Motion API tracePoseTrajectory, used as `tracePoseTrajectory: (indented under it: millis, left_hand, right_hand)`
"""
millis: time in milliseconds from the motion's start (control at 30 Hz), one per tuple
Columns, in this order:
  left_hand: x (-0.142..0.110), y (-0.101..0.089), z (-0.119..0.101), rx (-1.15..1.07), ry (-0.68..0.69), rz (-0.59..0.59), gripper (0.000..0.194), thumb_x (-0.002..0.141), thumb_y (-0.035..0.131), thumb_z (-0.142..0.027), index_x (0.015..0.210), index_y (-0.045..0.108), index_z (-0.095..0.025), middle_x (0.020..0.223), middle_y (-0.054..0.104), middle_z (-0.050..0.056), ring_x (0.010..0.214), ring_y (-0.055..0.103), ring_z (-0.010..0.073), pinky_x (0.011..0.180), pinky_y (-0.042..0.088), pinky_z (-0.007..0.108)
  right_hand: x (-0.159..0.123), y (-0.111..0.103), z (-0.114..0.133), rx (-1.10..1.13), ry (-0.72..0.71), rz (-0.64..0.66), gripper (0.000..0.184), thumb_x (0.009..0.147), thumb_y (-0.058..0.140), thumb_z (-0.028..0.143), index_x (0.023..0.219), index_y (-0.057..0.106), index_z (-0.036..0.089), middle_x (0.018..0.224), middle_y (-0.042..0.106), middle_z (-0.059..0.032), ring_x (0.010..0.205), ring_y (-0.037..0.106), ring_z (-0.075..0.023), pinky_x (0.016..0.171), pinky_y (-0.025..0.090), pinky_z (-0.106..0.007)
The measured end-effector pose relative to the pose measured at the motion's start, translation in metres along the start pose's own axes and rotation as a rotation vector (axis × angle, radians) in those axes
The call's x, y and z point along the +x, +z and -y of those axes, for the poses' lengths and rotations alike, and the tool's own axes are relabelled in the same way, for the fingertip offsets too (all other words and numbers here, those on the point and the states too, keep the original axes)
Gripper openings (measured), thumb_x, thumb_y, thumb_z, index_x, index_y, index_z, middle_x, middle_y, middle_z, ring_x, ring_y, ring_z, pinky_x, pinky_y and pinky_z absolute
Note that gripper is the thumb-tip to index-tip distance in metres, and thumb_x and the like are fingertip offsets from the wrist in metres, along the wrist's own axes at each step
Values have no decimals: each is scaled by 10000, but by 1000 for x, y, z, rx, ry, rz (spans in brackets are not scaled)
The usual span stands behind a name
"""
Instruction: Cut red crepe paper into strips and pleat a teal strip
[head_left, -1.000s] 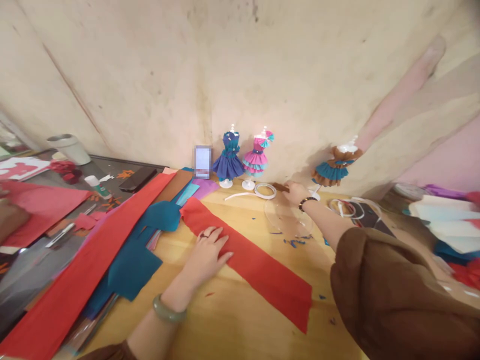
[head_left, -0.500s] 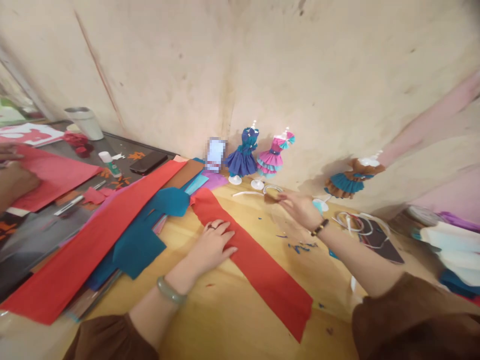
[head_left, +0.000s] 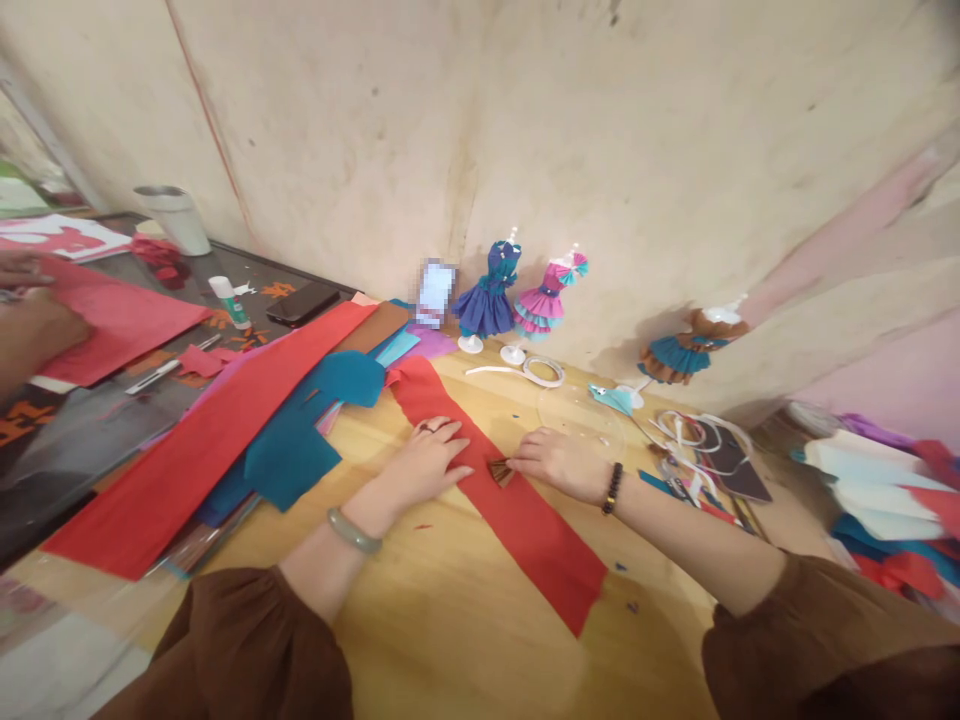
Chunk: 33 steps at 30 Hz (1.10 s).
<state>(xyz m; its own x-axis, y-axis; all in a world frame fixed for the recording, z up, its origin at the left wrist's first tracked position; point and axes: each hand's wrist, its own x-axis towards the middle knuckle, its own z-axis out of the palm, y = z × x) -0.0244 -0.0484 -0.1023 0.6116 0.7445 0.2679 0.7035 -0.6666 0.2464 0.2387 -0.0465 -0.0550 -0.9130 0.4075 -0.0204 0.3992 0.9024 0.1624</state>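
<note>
A long red paper strip (head_left: 551,555) lies slantwise on the wooden table in front of me. My left hand (head_left: 424,462) rests with fingers spread on the strip's left edge, holding nothing. Between the fingertips of my right hand (head_left: 555,462) is a small pleated brown paper fan (head_left: 500,471), held just over the middle of the red strip. I cannot tell whether the fan touches the strip. Behind stand small dress forms in paper dresses: a blue one (head_left: 487,300), a pink one (head_left: 544,300) and a brown and teal one (head_left: 682,350).
Stacked coloured papers, with another red strip (head_left: 217,440) and teal pieces (head_left: 292,455), lie left. A glue stick (head_left: 229,302), a phone (head_left: 302,303) and a cutter (head_left: 161,375) are beyond. A co-worker's hands (head_left: 45,320) hold red paper. White tape (head_left: 544,371) and cords (head_left: 690,435) lie right.
My right hand has moved from beside the white tape toward me and left, bringing the brown fan over the red strip. My left hand stays on the strip. The view has shifted slightly.
</note>
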Motion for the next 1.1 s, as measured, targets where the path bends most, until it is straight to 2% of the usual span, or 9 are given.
tracePoseTrajectory:
  millis: [400, 600, 700, 800, 933, 1033, 1100]
  left_hand:
    - [0, 2, 2, 2, -3, -5, 417, 878, 557, -441, 1210, 619, -198, 1319, 557, 105, 1243, 434, 292, 1036, 357, 436]
    - [0, -1, 0, -15, -11, 12, 432, 873, 566, -436, 1222, 616, -186, 1319, 558, 110, 1246, 432, 292, 1051, 355, 435]
    - [0, -1, 0, -18, -15, 22, 427, 866, 578, -430, 1214, 624, -186, 1331, 553, 108, 1258, 426, 293, 1061, 349, 435]
    - [0, -1, 0, -23, -18, 21, 422, 864, 583, -430, 1207, 629, -187, 1339, 550, 108, 1263, 427, 287, 1064, 349, 433]
    - [-1, -2, -2, -23, -26, 25, 425, 870, 575, -428, 1216, 620, -185, 1330, 551, 109, 1260, 429, 291, 1063, 351, 441]
    - [-1, -4, -4, -24, -30, 29, 430, 869, 573, -444, 1212, 621, -189, 1318, 557, 105, 1252, 432, 289, 1061, 354, 435]
    - [-2, -4, -4, -26, -24, 30, 432, 865, 578, -450, 1207, 624, -190, 1316, 557, 102, 1251, 433, 283, 1064, 351, 422]
  right_hand:
    - [-3, 5, 3, 12, 17, -19, 321, 1001, 338, 185, 1120, 634, 157, 928, 699, -93, 875, 573, -195, 762, 450, -341]
    - [-9, 6, -4, 40, 133, -47, 352, 994, 301, 164, 1155, 614, 163, 954, 687, -92, 907, 601, -177, 820, 486, -326]
    - [-19, 7, -26, 37, 289, -72, 332, 974, 354, 188, 1192, 604, 195, 1007, 696, -79, 945, 621, -177, 860, 490, -329]
    - [-33, 9, -61, -2, 545, -96, 329, 944, 394, 185, 1179, 624, 173, 1054, 699, -123, 1003, 626, -229, 872, 488, -374]
    - [-54, 13, -104, -32, 883, -58, 315, 913, 422, 153, 1115, 660, 110, 1040, 703, -176, 990, 646, -293, 838, 495, -416]
    - [-66, 18, -126, -14, 1075, -14, 284, 929, 450, 171, 1130, 647, 132, 1061, 695, -146, 975, 654, -270, 835, 506, -409]
    - [-71, 21, -135, 5, 1164, 19, 253, 942, 505, 251, 1145, 615, 149, 1105, 661, -110, 965, 643, -225, 836, 520, -406]
